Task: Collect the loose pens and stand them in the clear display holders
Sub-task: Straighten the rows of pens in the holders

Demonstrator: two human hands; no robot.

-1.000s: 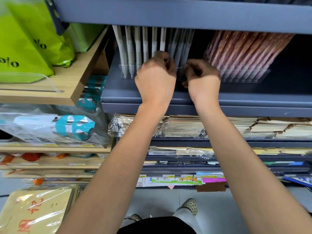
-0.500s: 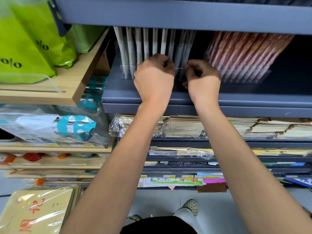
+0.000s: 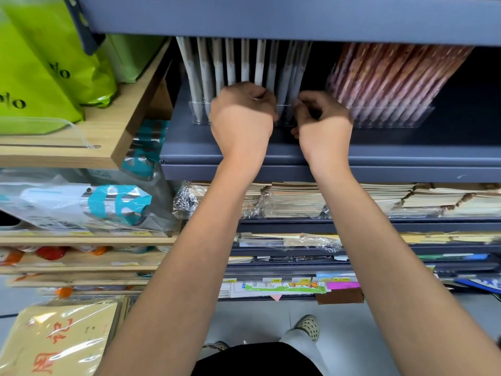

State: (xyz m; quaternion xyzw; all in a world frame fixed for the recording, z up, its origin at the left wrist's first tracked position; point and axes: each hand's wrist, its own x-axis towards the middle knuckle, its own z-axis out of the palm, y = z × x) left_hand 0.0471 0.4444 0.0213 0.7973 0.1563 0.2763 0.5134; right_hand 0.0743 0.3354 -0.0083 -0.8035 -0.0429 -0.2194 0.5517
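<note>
Grey pens (image 3: 230, 66) stand nearly upright, tips down, in the left clear holder (image 3: 199, 116); the left hand (image 3: 242, 120) pinches one. The right hand (image 3: 324, 126) curls beside them, its hold unclear. Red pens (image 3: 393, 77) lean rightward.

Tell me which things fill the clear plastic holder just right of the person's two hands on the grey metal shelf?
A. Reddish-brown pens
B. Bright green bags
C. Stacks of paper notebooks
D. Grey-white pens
A: the clear plastic holder beside the right hand is packed with leaning reddish-brown pens; the grey-white pens stand in the other holder, at the left hand.
</note>
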